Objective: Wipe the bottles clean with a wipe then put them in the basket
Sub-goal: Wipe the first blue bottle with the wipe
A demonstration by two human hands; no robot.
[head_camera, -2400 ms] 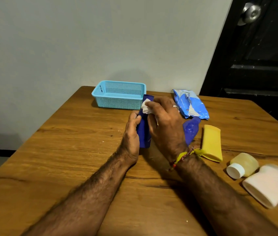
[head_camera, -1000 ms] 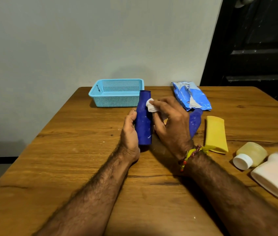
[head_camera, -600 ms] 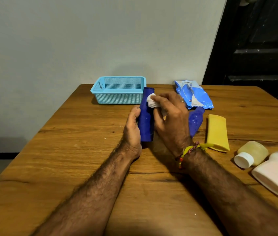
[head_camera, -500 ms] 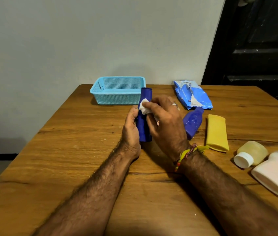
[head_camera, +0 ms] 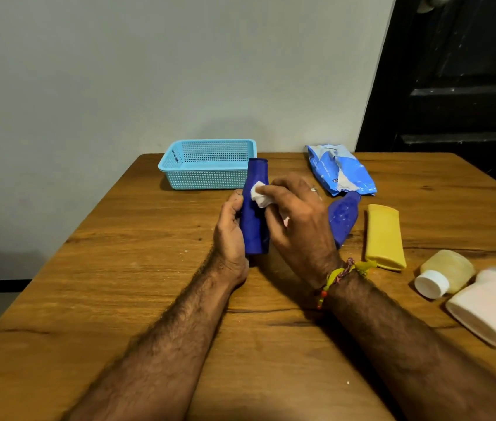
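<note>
Wiping is under way: at frame centre the left hand (head_camera: pixel 229 235) grips the dark blue bottle (head_camera: pixel 254 214) while the right hand (head_camera: pixel 297 223) pinches a wipe (head_camera: pixel 259 194) against it. Next, probably, finishing, then the basket (head_camera: pixel 207 165) behind.

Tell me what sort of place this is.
Probably a room in a home: a wooden table pushed against a plain painted wall, beside a dark door with a round knob, and household bottles such as the yellow bottle lying about.

No legible text; only blurred print on the blue wipes packet (head_camera: pixel 340 170).
</note>
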